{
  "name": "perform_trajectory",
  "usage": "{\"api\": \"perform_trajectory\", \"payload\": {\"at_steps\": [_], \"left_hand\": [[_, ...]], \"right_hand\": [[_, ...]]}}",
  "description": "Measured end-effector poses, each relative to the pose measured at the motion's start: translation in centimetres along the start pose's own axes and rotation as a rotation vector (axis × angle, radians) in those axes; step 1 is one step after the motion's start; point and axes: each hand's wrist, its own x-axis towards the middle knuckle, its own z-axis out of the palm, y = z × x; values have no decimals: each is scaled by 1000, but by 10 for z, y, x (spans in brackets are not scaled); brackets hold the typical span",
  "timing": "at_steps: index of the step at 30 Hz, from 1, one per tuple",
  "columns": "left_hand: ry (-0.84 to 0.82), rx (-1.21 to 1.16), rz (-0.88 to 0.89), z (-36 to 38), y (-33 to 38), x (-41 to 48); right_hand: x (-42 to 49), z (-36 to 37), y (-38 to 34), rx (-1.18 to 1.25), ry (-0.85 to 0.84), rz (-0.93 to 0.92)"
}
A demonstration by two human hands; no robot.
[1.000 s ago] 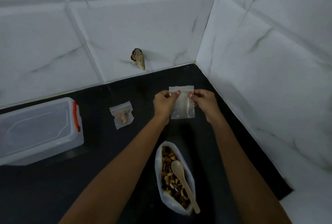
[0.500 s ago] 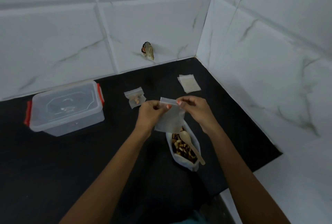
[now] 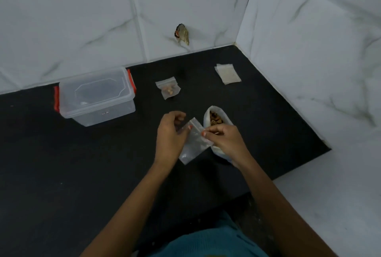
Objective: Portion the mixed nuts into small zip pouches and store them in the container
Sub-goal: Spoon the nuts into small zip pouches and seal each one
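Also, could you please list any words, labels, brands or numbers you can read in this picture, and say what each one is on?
No text can be read anywhere in this view.
Clear lidded container: one small dark mark on its front wall, too small and blurred to read.
Empty zip pouch, filled pouch, spare pouches, bag of mixed nuts: no print shows on any of them.

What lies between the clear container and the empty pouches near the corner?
A small zip pouch holding a few nuts, flat on the black counter, touching neither; the head view shows it.
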Motion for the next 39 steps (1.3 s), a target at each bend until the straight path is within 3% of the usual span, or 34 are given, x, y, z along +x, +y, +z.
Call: {"api": "perform_trajectory", "payload": {"at_steps": [3, 10, 18, 28, 33, 39], "left_hand": [[75, -148, -35, 2, 2, -22], [-44, -338, -245, 2, 0, -33], [-156, -522, -316, -9, -1, -27], [-36, -451, -363, 1, 1, -29], [-12, -293, -265, 2, 2, -31], [-6, -99, -239, -1, 2, -32]], "right_hand": [[-8, 9, 2, 11, 35, -24], [-18, 22, -2, 40, -6, -29], [-18, 17, -7, 60, -104, -4], [-21, 25, -9, -233, -9, -240], [-21, 26, -7, -328, 47, -228], [-13, 16, -8, -485, 249, -256]]}}
